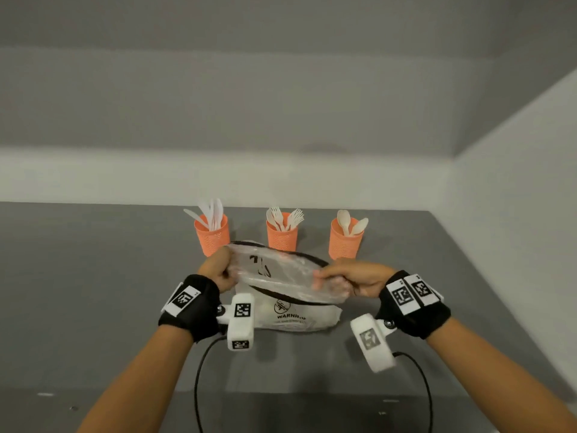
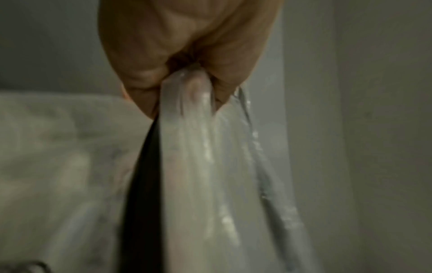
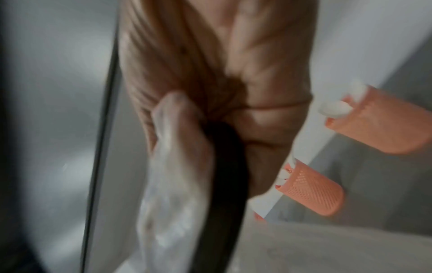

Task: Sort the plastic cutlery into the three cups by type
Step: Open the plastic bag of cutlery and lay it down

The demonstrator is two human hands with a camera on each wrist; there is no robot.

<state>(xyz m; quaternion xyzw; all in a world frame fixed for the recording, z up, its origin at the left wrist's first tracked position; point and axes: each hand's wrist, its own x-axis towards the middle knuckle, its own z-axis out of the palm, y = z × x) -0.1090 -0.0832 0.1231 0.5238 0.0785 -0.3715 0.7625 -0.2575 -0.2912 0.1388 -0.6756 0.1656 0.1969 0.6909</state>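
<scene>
Your left hand (image 1: 218, 270) pinches the left end of a clear plastic bag (image 1: 281, 276), and your right hand (image 1: 352, 276) pinches its right end; the fingers of both hands are curled tight on the film. In the left wrist view the film bunches between thumb and fingers (image 2: 140, 77). Holding both ends keeps the bag stretched and lifted above the grey table (image 1: 93, 292), probably so that you can open or check it.

A white bag with a printed warning (image 1: 290, 317) lies on the table directly under your hands.

Three orange cups stand in a row behind the bags, apart from one another. The left cup (image 1: 212, 237) holds the knives (image 1: 212, 214), the middle cup (image 1: 282, 237) holds the forks (image 1: 285, 218), and the right cup (image 1: 345, 242) holds the spoons (image 1: 351, 223). All handles point down, so each type is readable from above.

No loose cutlery shows on the table. Whether any piece remains inside either bag cannot be told. Judged from this layout, sorting is at or near completion. Keep the stretched bag clear of the cups; they look light and may tip.
</scene>
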